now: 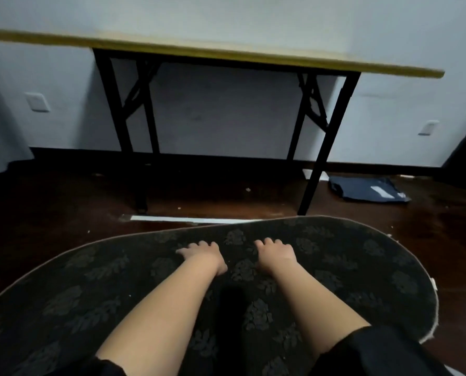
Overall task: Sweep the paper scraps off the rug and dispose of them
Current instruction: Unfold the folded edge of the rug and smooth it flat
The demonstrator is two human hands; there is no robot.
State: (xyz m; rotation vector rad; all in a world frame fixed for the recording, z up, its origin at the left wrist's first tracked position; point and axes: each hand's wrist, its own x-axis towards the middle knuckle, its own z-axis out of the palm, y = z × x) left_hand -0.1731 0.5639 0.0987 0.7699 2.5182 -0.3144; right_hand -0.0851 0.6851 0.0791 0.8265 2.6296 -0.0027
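Observation:
A dark oval rug [96, 270] with a grey leaf pattern fills the lower part of the view. My left hand [203, 255] and my right hand [276, 253] lie palm down on it, side by side near its far edge. Both have bent fingers whose tips are hidden against the pile, so I cannot tell whether they pinch the fabric. A tiny white paper scrap [130, 295] lies on the rug to the left of my left arm. More small scraps [248, 189] dot the dark floor beyond the rug.
A folding table [226, 57] with black legs stands against the white wall just past the rug. A white strip [188, 219] lies on the floor at the rug's far edge. A dark blue packet [367, 188] lies on the floor at the right.

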